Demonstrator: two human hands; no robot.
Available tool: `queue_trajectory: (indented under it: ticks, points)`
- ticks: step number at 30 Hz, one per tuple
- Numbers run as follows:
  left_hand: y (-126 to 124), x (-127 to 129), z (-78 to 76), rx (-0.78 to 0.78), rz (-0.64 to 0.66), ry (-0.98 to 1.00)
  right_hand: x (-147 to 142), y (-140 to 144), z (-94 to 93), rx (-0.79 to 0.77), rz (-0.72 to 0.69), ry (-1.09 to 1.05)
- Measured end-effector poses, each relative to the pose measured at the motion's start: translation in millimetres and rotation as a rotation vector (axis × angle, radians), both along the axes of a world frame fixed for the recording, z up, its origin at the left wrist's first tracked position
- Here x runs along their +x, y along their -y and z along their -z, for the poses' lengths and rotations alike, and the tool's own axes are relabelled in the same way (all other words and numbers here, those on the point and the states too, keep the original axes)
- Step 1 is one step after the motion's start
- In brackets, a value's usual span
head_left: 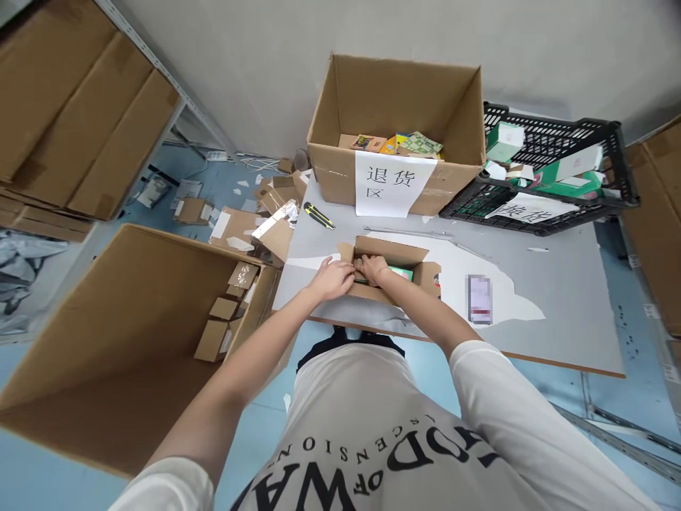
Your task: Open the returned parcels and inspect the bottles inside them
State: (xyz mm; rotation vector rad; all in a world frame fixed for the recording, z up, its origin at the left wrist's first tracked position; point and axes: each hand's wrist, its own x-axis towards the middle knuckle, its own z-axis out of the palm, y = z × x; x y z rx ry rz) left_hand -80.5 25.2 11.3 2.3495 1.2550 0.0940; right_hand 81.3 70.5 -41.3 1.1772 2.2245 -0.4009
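An open small cardboard box [391,250] lies on the grey table in front of me, its flaps standing up. Inside it a green and white packet [403,272] shows in part. My left hand [334,279] is closed on the box's left end, with its fingertips at the edge. Reaching over the near side, my right hand [372,270] has its fingers bent inside the left end of the box, close to my left fingertips. What those right fingers grip is hidden.
A large carton [330,170] with a paper sign and a black crate [537,226] of green boxes stand at the back. A yellow-black box cutter [319,216] and a pixelated phone-like rectangle [479,299] lie on the table [574,312]. A big open carton [106,333] stands left.
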Motion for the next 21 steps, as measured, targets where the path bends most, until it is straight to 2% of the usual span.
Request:
queue_trajectory:
  ticks: [5,8,11,13,17,21]
  points:
    - [-8.6,4.9,2.3,-0.033,0.086,-0.057,1.4,5.0,9.6,0.027,-0.020,-0.038]
    - [-4.3,-1.7,9.2,-0.039,0.206,-0.066,8.9,4.1,7.4,0.041,-0.052,-0.094]
    - [1.1,-7.9,20.0,0.022,0.292,-0.112,17.3,3.4,0.9,0.061,-0.079,-0.128]
    - [4.0,-8.5,27.8,0.064,0.297,-0.146,22.9,5.1,-5.3,0.081,-0.091,-0.144]
    - [10.0,-4.8,40.9,0.154,0.229,-0.116,36.2,14.5,-22.3,0.133,-0.100,-0.219]
    - [16.2,-2.6,48.3,0.244,0.180,-0.058,54.3,28.3,-40.1,0.164,-0.042,-0.296]
